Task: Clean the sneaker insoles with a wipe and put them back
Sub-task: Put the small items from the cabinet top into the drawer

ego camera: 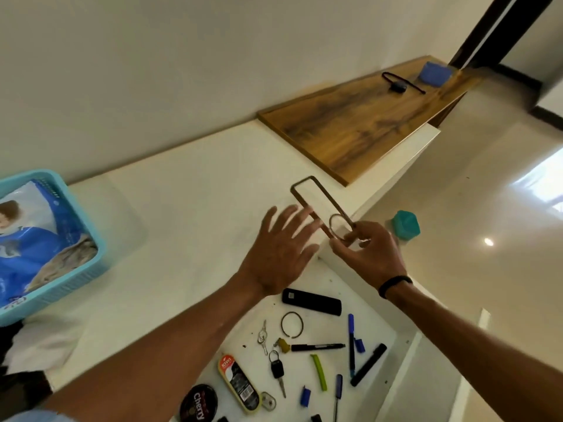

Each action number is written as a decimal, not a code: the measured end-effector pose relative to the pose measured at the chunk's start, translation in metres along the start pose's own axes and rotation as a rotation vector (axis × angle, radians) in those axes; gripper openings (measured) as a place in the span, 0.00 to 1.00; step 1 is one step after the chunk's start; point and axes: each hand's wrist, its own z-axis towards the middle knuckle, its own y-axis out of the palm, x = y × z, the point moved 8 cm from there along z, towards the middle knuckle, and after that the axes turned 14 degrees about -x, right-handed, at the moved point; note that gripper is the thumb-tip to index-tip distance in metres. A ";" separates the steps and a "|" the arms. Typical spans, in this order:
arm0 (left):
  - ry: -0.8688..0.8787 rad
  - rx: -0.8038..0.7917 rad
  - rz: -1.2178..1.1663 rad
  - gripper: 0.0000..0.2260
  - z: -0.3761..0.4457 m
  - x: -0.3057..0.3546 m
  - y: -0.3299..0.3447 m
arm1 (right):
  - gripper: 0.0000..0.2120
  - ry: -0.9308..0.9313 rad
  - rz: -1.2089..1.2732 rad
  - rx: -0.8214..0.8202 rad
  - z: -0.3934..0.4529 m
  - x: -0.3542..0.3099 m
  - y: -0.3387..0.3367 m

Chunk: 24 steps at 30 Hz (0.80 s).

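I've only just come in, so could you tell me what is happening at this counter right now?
A person stands at a white counter above an open drawer of keys, markers and shoe polish. The right hand pinches one end of a clear phone case with a ring on it, whose far end lies over the counter. The left hand is spread open beside the case. No sneaker, insole or loose wipe shows; a blue packet sits in the turquoise basket at left.
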 end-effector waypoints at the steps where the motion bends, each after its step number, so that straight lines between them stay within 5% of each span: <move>1: 0.011 -0.045 -0.002 0.24 0.000 0.007 0.006 | 0.14 0.013 -0.006 0.016 -0.014 0.014 -0.002; 7: -0.046 -0.168 0.034 0.29 -0.004 0.016 0.022 | 0.13 0.132 -0.129 0.029 -0.074 0.096 0.005; 11: 0.179 -0.248 0.267 0.38 -0.016 0.062 0.047 | 0.14 0.179 -0.193 -0.017 -0.088 0.127 0.029; 19: -0.040 -0.513 0.038 0.27 -0.074 0.075 0.131 | 0.13 0.434 -0.147 -0.308 -0.058 0.155 0.108; 24: -0.051 -0.683 0.023 0.21 -0.104 0.051 0.139 | 0.14 0.508 -0.140 -0.337 -0.033 0.171 0.129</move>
